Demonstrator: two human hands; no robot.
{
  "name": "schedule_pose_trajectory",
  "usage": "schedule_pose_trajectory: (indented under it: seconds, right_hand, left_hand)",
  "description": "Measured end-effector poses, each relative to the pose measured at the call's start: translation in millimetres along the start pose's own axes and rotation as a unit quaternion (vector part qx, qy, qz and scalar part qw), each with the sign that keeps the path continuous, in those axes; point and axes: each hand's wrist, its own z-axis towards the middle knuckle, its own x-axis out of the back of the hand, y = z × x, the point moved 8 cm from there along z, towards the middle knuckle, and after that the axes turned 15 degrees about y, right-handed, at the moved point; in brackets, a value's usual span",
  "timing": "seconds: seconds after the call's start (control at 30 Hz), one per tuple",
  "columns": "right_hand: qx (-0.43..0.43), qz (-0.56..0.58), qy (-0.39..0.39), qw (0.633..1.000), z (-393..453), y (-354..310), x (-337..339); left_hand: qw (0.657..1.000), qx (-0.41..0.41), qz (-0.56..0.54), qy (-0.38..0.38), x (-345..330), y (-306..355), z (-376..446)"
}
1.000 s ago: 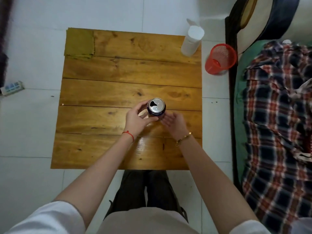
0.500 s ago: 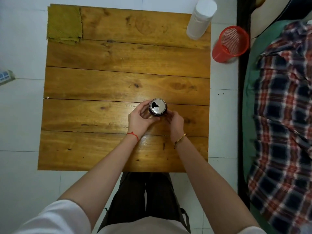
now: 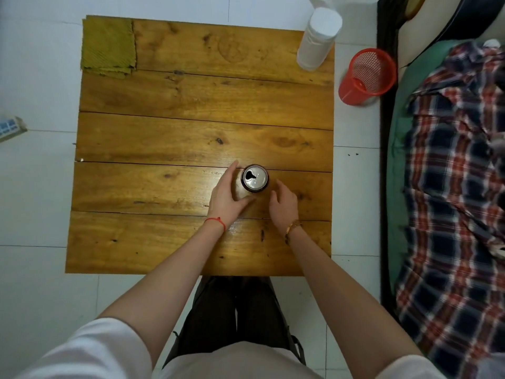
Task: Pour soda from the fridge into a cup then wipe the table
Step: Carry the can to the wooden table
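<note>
An opened soda can (image 3: 254, 178) stands upright on the wooden table (image 3: 191, 138), slightly right of the middle. My left hand (image 3: 225, 196) cups the can's left side, with the thumb under its near edge and the fingers along its far left. Just right of the can my right hand (image 3: 282, 205) hovers with its fingers apart, holding nothing. A tall white cup (image 3: 318, 41) is on the table's far right corner. On the far left corner lies a folded green cloth (image 3: 109, 47).
A red mesh bin (image 3: 369, 73) sits on the tiled floor right of the table. A bed with a plaid cloth (image 3: 451, 187) runs along the right side. At the left edge a power strip (image 3: 11, 128) lies on the floor. My legs are at the table's near edge.
My right hand has come off the can and opened just to its right. My left hand stays around the can. The camera view has shifted over the table.
</note>
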Motion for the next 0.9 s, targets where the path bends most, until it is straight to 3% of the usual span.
schedule_pose_trajectory:
  seconds: [0.13,0.3,0.57,0.9]
  right_hand:
    - [0.080,-0.189,-0.041,0.978,-14,2,22]
    - [0.164,-0.263,-0.027,0.950,-43,-29,59]
    - [0.257,-0.242,0.015,0.936,-99,-91,114]
    - [0.310,-0.208,0.012,0.927,-158,-131,149]
  left_hand:
    - [0.987,-0.023,0.153,-0.052,22,4,-6]
    - [0.965,-0.078,0.239,-0.074,63,36,-27]
    - [0.947,-0.157,0.279,-0.038,136,99,-76]
    - [0.944,-0.163,0.283,0.049,216,122,-143]
